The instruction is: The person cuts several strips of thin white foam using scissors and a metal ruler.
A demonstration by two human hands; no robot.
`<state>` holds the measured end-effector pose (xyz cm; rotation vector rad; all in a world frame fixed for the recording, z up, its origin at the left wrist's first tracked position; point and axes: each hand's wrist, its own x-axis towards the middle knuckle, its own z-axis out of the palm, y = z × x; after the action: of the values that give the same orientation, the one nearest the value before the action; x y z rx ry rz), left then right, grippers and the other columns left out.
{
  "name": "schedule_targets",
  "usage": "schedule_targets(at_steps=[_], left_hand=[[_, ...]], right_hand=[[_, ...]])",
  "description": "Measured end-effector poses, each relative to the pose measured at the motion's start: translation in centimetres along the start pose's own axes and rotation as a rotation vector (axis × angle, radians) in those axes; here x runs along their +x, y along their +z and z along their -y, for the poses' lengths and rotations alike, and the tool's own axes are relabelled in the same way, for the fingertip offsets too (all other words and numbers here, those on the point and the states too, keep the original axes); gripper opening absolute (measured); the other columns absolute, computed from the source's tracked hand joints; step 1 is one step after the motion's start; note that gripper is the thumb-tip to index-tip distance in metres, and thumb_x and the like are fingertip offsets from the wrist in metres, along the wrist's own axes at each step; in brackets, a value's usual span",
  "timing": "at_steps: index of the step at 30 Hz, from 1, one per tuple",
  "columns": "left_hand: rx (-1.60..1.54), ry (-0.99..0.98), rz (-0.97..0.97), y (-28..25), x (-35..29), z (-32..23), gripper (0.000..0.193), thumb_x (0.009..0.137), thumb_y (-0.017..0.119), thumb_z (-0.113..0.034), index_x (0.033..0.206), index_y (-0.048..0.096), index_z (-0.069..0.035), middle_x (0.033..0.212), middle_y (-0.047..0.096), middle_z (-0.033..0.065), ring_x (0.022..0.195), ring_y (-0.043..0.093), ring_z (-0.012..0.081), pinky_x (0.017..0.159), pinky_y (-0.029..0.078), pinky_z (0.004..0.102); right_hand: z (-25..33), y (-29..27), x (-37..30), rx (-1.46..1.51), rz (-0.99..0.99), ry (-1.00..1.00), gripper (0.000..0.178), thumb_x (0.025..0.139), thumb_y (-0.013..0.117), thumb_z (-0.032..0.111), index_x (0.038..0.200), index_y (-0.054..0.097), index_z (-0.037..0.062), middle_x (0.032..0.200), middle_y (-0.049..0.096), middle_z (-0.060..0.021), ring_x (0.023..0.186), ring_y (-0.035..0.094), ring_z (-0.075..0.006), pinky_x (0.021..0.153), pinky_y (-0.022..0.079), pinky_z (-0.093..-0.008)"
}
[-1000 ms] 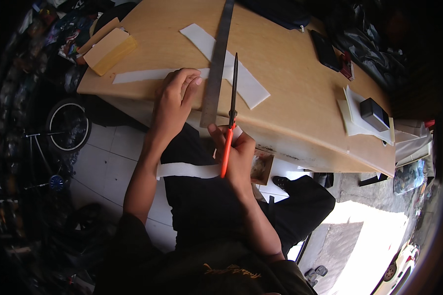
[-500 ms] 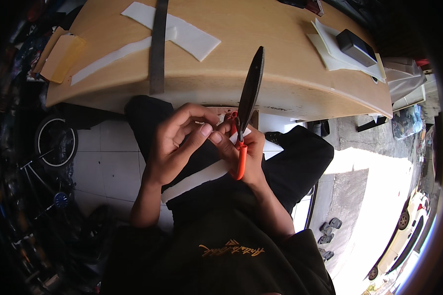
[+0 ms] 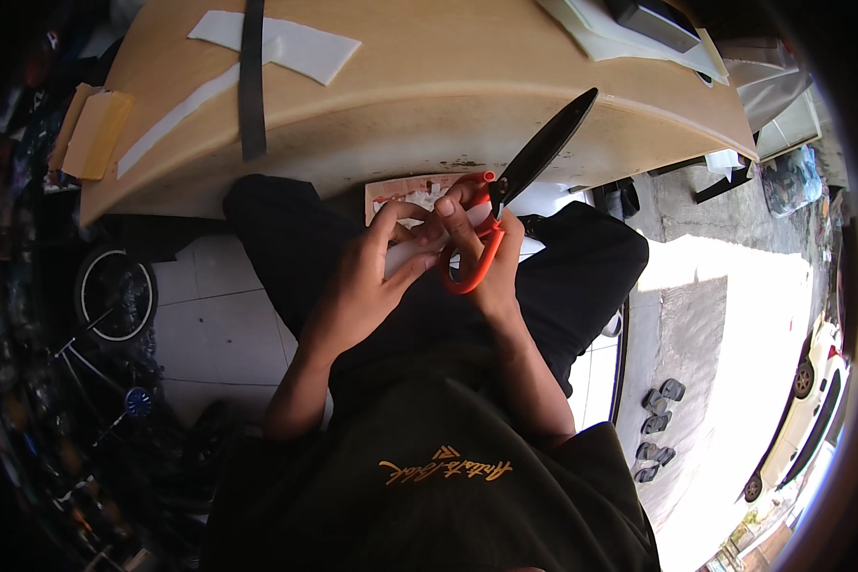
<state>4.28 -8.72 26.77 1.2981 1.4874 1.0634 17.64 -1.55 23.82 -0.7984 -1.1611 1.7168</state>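
A pair of scissors (image 3: pixel 549 143) with orange handles and dark blades is in my right hand (image 3: pixel 494 231), blades closed and angled up to the right. Both hands meet above my lap on a narrow white strip (image 3: pixel 408 255) of soft sheet material. My left hand (image 3: pixel 367 267) pinches the strip between thumb and fingers. The right thumb and fingers lie against the strip's other end, which the fingers partly hide.
On the wooden table (image 3: pixel 429 71) lie white sheet pieces (image 3: pixel 305 52), a dark flat bar (image 3: pixel 252 86) and a black box (image 3: pixel 653 24) on white sheets. A yellow-brown carton (image 3: pixel 100 133) stands left. Below the table is a reddish box (image 3: pixel 381 195) with white scraps.
The strip that hung across my lap is now drawn up between my hands. My hands have risen toward the table, and the scissors have tilted to the right.
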Motion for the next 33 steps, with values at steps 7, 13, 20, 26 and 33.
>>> schedule_targets(at_steps=[7,13,20,26,33], left_hand=[[0.046,0.010,-0.012,-0.9,0.3,2.3,0.017,0.093,0.063,-0.013,0.098,0.067,0.003,0.087,0.067,0.0051,0.081,0.059,0.0077,0.074,0.045,0.0222],[-0.251,-0.033,-0.102,-0.6,0.5,2.2,0.011,0.092,0.063,-0.008,0.099,0.067,-0.001,0.086,0.066,-0.0006,0.058,0.038,-0.0028,0.050,0.027,0.0157],[-0.262,-0.082,-0.032,-1.2,0.0,3.1,0.022,0.091,0.066,-0.009,0.108,0.062,0.004,0.098,0.067,0.0068,0.090,0.061,0.0074,0.076,0.048,0.0199],[0.067,-0.102,0.122,-1.5,-0.3,3.9,0.030,0.094,0.062,-0.017,0.112,0.058,0.006,0.094,0.067,0.0106,0.082,0.064,0.0117,0.069,0.050,0.0229],[-0.142,-0.503,0.394,-1.7,2.7,6.0,0.025,0.097,0.057,-0.019,0.105,0.062,0.004,0.083,0.064,0.0070,0.066,0.059,0.0101,0.059,0.047,0.0224]], right_hand=[[-1.3,-3.9,-1.1,-0.108,-0.011,0.114,0.020,0.087,0.070,0.011,0.095,0.059,-0.0037,0.081,0.064,-0.0058,0.081,0.065,-0.0128,0.072,0.051,-0.0268],[-1.8,-5.0,-1.6,-0.235,-0.076,0.124,0.029,0.084,0.075,0.014,0.101,0.061,-0.0057,0.092,0.070,-0.0110,0.086,0.064,-0.0126,0.080,0.050,-0.0270],[-1.6,-4.3,-1.1,0.058,-0.042,0.264,0.029,0.083,0.075,0.012,0.098,0.061,-0.0092,0.083,0.069,-0.0134,0.074,0.068,-0.0161,0.069,0.053,-0.0258],[-3.5,-4.1,-0.8,-0.179,0.031,0.226,0.015,0.084,0.073,0.010,0.087,0.065,-0.0028,0.073,0.067,-0.0054,0.066,0.064,-0.0108,0.060,0.049,-0.0237],[-5.7,-6.9,-0.2,-0.728,0.060,0.042,0.032,0.078,0.080,0.020,0.081,0.059,-0.0037,0.060,0.047,-0.0068,0.055,0.036,-0.0123,0.050,0.035,-0.0293]])
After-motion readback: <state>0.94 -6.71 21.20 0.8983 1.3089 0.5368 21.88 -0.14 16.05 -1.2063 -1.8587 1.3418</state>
